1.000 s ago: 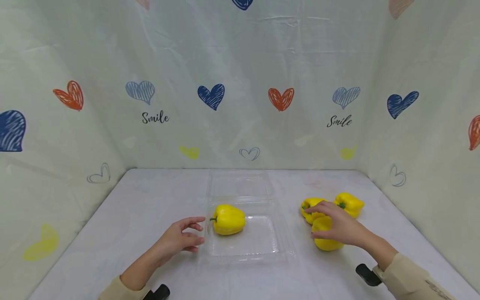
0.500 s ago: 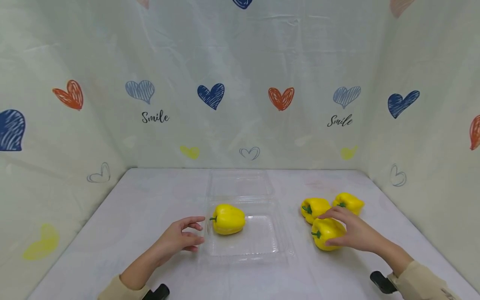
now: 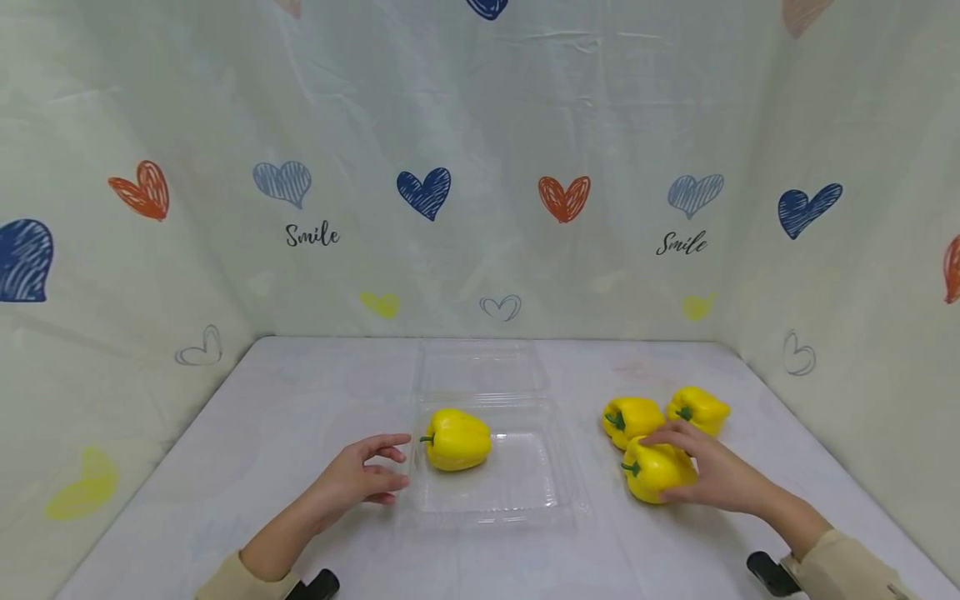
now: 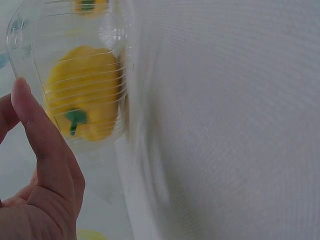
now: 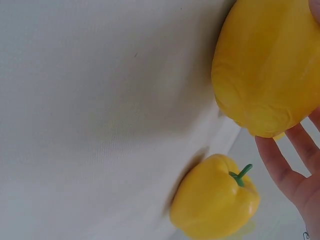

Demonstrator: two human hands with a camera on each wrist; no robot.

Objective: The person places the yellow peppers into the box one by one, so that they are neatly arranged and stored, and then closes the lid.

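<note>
A yellow bell pepper (image 3: pixel 457 440) with a green stem lies in the left half of a clear plastic clamshell box (image 3: pixel 517 500), whose lid (image 3: pixel 480 367) is folded back flat. Beside the box's left edge is my left hand (image 3: pixel 360 475), its fingers loosely bent and holding nothing. In the left wrist view a fingertip is close to the box wall; contact is unclear. My right hand (image 3: pixel 716 471) holds the nearest yellow bell pepper (image 3: pixel 651 471) on the right from its right side, thumb in front and fingers behind. In the right wrist view this pepper (image 5: pixel 265 65) sits between thumb and fingers.
Two more yellow bell peppers lie just behind the held one: one at the left (image 3: pixel 630 417) and another at the right (image 3: pixel 697 407). A white cloth covers the table (image 3: pixel 322 375). A heart-printed curtain (image 3: pixel 495 250) encloses the back and sides.
My right hand has drawn back to the right from over the peppers, and its fingers and thumb now lie round the nearest one. My left hand has stayed put.
</note>
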